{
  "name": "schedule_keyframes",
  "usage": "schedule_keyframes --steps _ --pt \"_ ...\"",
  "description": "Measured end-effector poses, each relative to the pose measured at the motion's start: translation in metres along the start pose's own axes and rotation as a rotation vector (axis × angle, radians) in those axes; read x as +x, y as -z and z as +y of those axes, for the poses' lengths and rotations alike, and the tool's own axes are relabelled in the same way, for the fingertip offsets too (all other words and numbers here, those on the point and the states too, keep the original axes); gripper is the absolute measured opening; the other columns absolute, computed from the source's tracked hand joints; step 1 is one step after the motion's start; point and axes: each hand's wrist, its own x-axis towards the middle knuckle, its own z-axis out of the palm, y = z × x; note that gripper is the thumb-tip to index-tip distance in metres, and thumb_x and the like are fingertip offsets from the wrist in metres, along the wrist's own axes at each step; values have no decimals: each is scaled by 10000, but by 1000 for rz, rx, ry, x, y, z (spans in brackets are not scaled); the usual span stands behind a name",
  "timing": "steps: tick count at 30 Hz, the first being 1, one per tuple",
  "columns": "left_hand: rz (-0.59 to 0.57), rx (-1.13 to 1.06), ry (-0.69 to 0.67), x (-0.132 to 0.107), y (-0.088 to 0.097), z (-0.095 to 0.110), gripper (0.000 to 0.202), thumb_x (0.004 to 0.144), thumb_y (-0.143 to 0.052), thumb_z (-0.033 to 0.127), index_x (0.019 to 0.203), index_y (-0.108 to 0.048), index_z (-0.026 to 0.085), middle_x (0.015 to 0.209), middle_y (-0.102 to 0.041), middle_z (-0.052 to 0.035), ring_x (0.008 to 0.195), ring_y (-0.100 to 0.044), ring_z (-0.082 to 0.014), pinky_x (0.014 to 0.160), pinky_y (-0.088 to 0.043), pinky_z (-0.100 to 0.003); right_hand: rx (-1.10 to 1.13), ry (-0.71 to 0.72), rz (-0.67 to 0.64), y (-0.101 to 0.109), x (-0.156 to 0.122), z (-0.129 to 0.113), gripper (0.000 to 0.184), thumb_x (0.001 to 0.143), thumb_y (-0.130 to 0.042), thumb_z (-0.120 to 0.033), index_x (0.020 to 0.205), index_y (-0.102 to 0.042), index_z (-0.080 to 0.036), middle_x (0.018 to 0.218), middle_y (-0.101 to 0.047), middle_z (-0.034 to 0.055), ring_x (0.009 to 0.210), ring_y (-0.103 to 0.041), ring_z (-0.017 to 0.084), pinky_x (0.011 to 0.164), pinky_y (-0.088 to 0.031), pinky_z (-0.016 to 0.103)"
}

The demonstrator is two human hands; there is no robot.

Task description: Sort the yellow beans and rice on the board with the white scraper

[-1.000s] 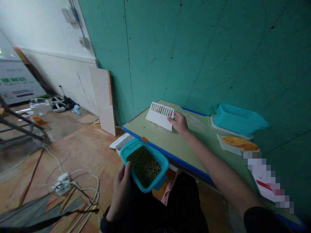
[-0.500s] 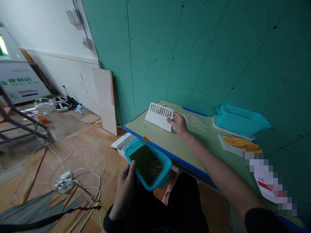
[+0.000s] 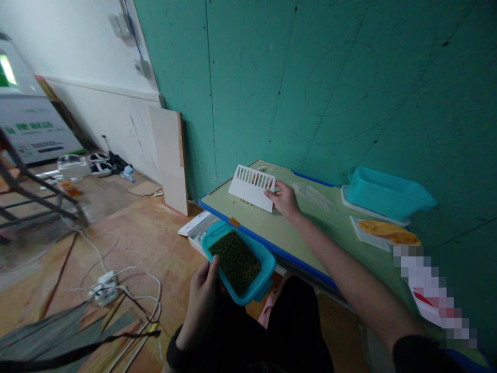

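Just off the table's near-left edge we log 1 teal container of green beans, left hand clamped on its near rim. Farther in, right hand pinches 1 white slotted scraper, tilted on the tabletop. Pale grains lie just right of it. 1 teal tub sits far right.

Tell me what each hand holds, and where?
Left hand holds the blue plastic tub of green beans by its near corner; right hand grips the white slotted plastic board by its right edge.
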Motion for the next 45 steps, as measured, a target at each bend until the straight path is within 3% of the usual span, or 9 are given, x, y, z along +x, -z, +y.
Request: schedule_keyframes --steps 8,13,21,24,28,36,45 --pt "13 -15 -7 -4 -3 9 521 686 -748 680 694 -610 178 476 -515 42 425 -474 -123 395 -363 -225 85 12 -51 -4 -4 -1 214 779 -723 -287 970 -672 -205 694 -757 34 677 -746 237 589 -601 327" --pt "131 -95 -6 0 -3 16 549 596 -805 682 734 -643 176 454 -463 76 399 -426 -108 376 -360 -226 80 29 -58 -6 -6 -1 219 781 -730 -289 972 -670 -200 722 -767 44 733 -758 252 621 -611 343" --pt "192 -44 -66 7 -8 27 577 597 -792 705 721 -665 156 508 -536 39 447 -446 -115 397 -369 -229 82 9 -85 -7 -8 -2 250 785 -740 -324 991 -666 -205 713 -762 44 675 -746 247 577 -605 347" --pt "220 -44 -73 10 -9 25 576 650 -752 713 760 -672 154 488 -504 48 451 -425 -112 397 -339 -220 78 0 -91 -7 -10 -5 244 784 -738 -333 976 -661 -203 715 -761 50 672 -745 250 563 -598 339" --pt "182 -38 -87 14 -8 23 554 712 -705 713 779 -653 165 490 -486 57 450 -430 -114 409 -353 -222 97 -10 -94 -6 -14 -10 281 765 -751 -373 967 -659 -201 720 -760 53 678 -745 256 548 -588 328" --pt "161 -28 -81 13 -11 29 580 622 -750 738 701 -628 176 478 -519 35 443 -457 -124 410 -363 -234 113 -33 -105 -3 -23 -16 342 746 -749 -446 965 -644 -204 748 -771 68 665 -743 260 533 -583 326" --pt "80 -105 -68 22 -6 3 469 726 -740 655 745 -646 195 506 -521 44 433 -493 -128 418 -425 -241 24 -13 -102 13 -32 -14 299 767 -706 -426 962 -640 -210 672 -754 43 645 -737 250 535 -573 311"
